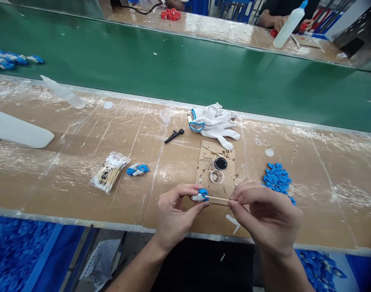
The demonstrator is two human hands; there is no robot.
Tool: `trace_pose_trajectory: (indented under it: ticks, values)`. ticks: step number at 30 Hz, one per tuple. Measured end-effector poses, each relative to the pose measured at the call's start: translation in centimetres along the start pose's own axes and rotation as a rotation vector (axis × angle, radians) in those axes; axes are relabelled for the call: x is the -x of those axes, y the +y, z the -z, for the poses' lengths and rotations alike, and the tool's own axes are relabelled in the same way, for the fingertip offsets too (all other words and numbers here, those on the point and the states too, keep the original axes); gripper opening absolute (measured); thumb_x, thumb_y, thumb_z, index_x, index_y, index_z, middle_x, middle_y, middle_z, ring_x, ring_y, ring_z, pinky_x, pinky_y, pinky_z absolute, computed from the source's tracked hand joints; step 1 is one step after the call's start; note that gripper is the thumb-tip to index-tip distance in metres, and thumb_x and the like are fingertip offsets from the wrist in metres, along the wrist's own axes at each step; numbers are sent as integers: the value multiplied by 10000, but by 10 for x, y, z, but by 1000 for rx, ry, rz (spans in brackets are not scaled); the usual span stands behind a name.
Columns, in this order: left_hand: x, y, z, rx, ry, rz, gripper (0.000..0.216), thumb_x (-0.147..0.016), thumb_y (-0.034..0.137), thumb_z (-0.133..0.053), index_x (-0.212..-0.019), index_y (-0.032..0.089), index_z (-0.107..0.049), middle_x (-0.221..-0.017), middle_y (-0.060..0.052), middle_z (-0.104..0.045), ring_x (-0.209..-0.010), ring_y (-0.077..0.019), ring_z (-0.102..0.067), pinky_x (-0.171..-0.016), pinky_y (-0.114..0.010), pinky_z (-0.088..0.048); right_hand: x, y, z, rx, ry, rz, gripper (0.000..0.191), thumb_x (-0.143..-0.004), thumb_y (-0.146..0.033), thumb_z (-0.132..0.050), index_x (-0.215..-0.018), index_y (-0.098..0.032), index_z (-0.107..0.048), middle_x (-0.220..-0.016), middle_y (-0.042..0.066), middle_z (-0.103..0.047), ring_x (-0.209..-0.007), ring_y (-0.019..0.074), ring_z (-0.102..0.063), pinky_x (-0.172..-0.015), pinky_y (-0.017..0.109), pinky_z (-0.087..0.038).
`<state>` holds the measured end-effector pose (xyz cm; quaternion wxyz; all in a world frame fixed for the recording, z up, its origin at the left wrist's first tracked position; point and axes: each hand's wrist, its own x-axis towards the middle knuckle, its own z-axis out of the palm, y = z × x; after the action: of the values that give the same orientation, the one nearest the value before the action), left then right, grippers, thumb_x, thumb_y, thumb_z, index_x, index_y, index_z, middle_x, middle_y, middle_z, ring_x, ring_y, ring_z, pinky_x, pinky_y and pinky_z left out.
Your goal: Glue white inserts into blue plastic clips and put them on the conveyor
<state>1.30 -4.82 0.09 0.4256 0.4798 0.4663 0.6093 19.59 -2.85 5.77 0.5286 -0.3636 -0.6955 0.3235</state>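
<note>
Between the thumb and fingers of my left hand (177,213) is a small blue and white plastic part (201,195). My right hand (266,213) pinches a thin cotton swab (217,198), whose far end meets the right side of the part; its tip is hidden there. Just beyond both hands lies a stained cardboard piece (203,168). On it are a small cup of dark liquid (221,163), a clear cup (216,176) and another swab (212,151). A similar blue and white part (138,169) rests to the left, beside a bag of swabs (110,172).
White gloves (215,123) and a black plastic piece (174,136) lie farther back. Small blue parts (277,178) are heaped at right. White bottles (21,129) lie at left. A green belt (173,61) runs behind; across it, a person's hands (278,22) hold red parts.
</note>
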Motion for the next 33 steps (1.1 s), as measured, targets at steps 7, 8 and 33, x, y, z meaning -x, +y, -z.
trace_pose_trajectory:
  ticks: [7, 8, 33]
  values:
    - [3, 3, 1, 18, -18, 34, 294, -696, 57, -922, -877, 224, -763, -965, -23, -845, -884, -177, -814, -843, -248, -660, 1, 1, 1, 46, -28, -32, 294, -843, 53, -708, -928, -228, -690, -780, -20, -695, -713, 155, -667, -653, 326, -545]
    - [3, 3, 1, 17, -18, 37, 288, -696, 62, -924, -873, 222, -764, -962, -27, -844, -887, -180, -814, -844, -251, -661, 1, 0, 1, 43, -34, -29, 294, -845, 52, -707, -931, -229, -691, -787, -17, -699, -713, 156, -669, -654, 329, -549]
    - [9, -2, 20, 85, 30, 243, 192, -777, 187, -880, -903, 213, -737, -1026, -94, -845, -947, -242, -826, -831, -306, -693, 29, 46, 105, 485, 152, -214, 184, -927, -333, -779, -1075, -244, -716, -871, 24, -685, -699, 167, -621, -582, 286, -510]
